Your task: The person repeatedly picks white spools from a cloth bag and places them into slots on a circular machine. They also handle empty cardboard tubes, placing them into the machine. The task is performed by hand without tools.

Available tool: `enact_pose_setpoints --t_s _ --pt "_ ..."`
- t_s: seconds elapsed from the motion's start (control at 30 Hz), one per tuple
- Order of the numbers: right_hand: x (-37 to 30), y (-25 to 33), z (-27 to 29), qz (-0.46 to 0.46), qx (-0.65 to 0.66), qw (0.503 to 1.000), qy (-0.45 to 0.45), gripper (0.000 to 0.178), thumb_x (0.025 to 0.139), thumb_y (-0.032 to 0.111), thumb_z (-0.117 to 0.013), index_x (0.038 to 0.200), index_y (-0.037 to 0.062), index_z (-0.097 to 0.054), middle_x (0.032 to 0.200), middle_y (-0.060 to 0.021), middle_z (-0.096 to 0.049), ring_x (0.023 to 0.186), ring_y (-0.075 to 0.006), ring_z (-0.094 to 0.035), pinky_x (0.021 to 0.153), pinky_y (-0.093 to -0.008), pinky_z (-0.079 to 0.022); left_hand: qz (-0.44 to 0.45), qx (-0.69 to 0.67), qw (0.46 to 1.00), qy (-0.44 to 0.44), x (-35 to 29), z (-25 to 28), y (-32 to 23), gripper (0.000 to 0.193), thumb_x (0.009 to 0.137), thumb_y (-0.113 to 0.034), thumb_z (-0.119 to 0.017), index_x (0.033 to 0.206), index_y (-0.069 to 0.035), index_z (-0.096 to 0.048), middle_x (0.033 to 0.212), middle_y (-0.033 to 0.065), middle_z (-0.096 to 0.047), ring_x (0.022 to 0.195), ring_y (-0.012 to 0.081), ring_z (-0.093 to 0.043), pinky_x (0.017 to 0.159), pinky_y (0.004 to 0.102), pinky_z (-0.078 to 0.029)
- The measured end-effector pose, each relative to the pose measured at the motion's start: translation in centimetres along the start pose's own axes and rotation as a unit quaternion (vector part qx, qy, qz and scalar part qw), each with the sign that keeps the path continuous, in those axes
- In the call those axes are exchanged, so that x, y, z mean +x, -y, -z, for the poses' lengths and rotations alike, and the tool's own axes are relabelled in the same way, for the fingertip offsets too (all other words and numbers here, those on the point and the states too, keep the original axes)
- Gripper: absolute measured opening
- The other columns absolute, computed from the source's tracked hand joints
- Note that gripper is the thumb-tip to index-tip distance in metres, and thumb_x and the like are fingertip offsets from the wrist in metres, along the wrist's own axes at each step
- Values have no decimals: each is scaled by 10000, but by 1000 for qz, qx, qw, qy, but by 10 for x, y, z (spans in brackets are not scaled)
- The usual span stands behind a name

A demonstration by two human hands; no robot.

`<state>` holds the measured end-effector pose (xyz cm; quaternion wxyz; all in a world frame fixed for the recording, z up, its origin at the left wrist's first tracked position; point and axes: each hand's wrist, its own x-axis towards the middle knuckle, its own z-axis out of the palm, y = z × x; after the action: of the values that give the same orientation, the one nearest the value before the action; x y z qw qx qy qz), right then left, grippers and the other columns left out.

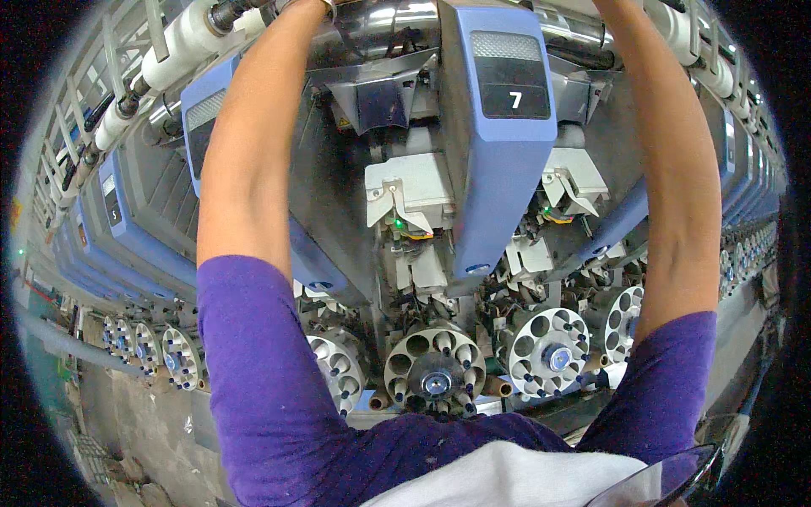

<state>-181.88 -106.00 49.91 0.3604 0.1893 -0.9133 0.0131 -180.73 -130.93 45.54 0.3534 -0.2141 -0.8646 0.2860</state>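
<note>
Both my arms are raised to the top edge of the head view, in short purple sleeves. My left forearm runs up at the left and is cut off about the wrist, near a shiny metal cylinder (376, 34). On the other side, my right forearm goes up past another metal cylinder (574, 35). Neither hand shows, so what they hold or touch is hidden. Between the arms stands a yarn winding machine with a blue panel (507, 182). Pale metal guards (414, 190) flank the panel, and a small green light glows on each side.
Round bobbin magazines (435, 363) line the machine's lower front, several with thread bobbins in their holes. White yarn packages (182, 38) sit on a rail at the upper left, more (676, 29) at the upper right. A grey pipe (76, 345) crosses at the left above the concrete floor (160, 431).
</note>
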Motion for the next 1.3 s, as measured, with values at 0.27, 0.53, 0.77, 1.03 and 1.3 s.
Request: enact_pose_setpoints --t_s 0.27,0.53,0.77,1.03,1.3 --pt "31 -25 -13 66 -95 993 -19 339 560 295 -763 762 26 -727 719 -154 -681 679 -289 -665 597 -394 -513 113 -208 972 -6 -37 60 -23 461 819 -457 -586 1140 -128 -624 991 238 -659 901 407 -641 777 486 -505" --pt "-24 37 -19 -37 46 997 -59 293 646 248 -680 832 24 -711 813 -179 -691 777 -330 -669 702 -431 -524 224 -467 853 -58 -221 31 -181 731 758 -465 -743 1264 -39 -432 1019 246 -656 956 407 -648 812 466 -525" --pt "-238 159 -16 255 167 906 -295 126 832 159 -632 926 86 -675 875 -113 -622 858 -318 -572 739 -434 -445 401 -564 706 -151 -364 80 -260 775 694 39 -712 1361 -22 -322 1319 215 -430 1230 386 -451 1035 431 -371" --pt "-389 194 -41 -53 593 802 40 167 782 105 -740 926 23 -714 858 -61 -678 735 -136 -608 657 -275 -489 370 -485 777 -153 -394 91 -281 700 663 94 -672 1304 -28 -418 1248 174 -499 1160 347 -507 1006 408 -387" --pt "-407 175 -53 33 493 869 42 169 887 98 -610 773 -25 -625 609 -76 -581 551 -92 -537 531 -261 -427 321 -454 823 -111 -394 100 -287 691 640 66 -687 1284 -33 -459 1231 176 -528 1132 360 -518 1006 434 -385"
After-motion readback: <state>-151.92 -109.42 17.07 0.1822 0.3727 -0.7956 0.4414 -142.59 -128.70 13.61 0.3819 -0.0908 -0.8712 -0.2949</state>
